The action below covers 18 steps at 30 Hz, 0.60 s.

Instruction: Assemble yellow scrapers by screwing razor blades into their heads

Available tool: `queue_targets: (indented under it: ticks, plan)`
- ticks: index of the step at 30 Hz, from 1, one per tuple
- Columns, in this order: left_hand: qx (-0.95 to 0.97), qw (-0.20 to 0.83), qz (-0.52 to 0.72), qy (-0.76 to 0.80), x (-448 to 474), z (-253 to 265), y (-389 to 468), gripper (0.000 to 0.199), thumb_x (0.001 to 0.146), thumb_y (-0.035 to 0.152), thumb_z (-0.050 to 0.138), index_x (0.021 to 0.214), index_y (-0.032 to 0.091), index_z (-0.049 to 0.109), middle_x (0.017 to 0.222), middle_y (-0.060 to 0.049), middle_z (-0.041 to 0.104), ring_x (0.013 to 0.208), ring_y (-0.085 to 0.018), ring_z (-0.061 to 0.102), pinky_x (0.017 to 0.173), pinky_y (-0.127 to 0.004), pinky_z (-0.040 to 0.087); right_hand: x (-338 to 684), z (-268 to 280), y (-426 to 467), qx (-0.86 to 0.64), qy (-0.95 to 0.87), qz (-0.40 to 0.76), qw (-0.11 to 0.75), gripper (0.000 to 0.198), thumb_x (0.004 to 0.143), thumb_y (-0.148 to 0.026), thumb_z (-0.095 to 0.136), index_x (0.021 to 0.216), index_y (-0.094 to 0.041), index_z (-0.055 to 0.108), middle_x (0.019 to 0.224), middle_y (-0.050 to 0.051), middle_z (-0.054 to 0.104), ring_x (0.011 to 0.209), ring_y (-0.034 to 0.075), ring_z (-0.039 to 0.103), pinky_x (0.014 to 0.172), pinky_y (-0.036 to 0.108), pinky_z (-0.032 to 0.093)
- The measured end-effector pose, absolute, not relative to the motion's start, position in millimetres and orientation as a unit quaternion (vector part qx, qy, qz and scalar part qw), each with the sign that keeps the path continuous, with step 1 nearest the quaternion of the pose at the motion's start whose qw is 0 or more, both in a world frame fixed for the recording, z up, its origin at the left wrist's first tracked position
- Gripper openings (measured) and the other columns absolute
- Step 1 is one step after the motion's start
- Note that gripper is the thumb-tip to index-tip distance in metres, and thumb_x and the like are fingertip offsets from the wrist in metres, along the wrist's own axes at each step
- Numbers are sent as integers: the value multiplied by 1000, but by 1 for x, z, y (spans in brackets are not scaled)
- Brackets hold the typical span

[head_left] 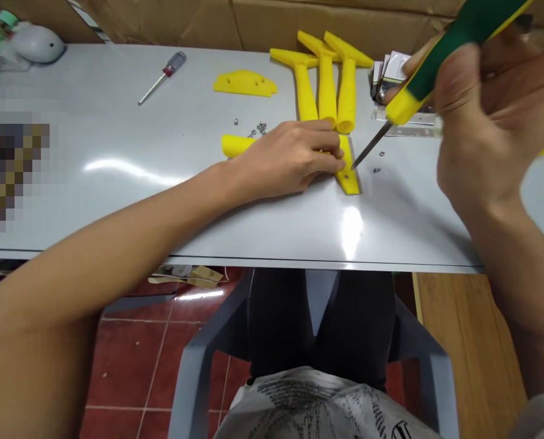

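My left hand (294, 155) presses down around a yellow T-shaped scraper (237, 146) lying on the white table. The scraper's head (348, 183) pokes out past my fingertips, with a thin metal blade along its right edge and a screw near its lower end. In my right hand (491, 116) is a green and yellow screwdriver (459, 52), its shaft slanting down to the left. The tip sits at or just over the scraper head; contact cannot be made out. Two small screws (379, 162) lie to the right of the head.
Three yellow scraper handles (326, 79) stand behind my left hand. Further left are a yellow plate (244, 83), loose screws (261, 127) and a small screwdriver (164, 76). Metal blades (409, 130) and small packets (390, 73) lie at the back right. Cardboard (281, 24) lines the rear.
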<state>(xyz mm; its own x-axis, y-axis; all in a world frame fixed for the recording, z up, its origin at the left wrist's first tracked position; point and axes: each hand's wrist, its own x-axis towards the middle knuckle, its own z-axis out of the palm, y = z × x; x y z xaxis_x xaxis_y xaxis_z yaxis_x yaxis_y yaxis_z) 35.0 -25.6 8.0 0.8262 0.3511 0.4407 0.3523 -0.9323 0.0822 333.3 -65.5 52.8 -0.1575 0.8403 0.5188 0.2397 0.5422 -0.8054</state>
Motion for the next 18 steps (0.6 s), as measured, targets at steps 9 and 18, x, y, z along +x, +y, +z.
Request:
queue_targets:
  ticks: [9,18]
  plan:
    - [-955,13,-256,-151,32,3,-23,30,123,18,62,130,29,89,126,-7,90,121,-32,88,96,-50,76,306,0,6,-99,-738,126,655,95,102,-98,79,179,-50,49,178,-2,59,91,10,77,76,32,75]
    - [-957,55,-245,-145,31,1,-25,32,123,12,63,136,27,88,131,-7,90,120,-29,85,91,-43,74,311,5,-20,-232,-757,135,596,94,107,-97,67,181,-46,40,197,3,42,112,24,88,87,44,81]
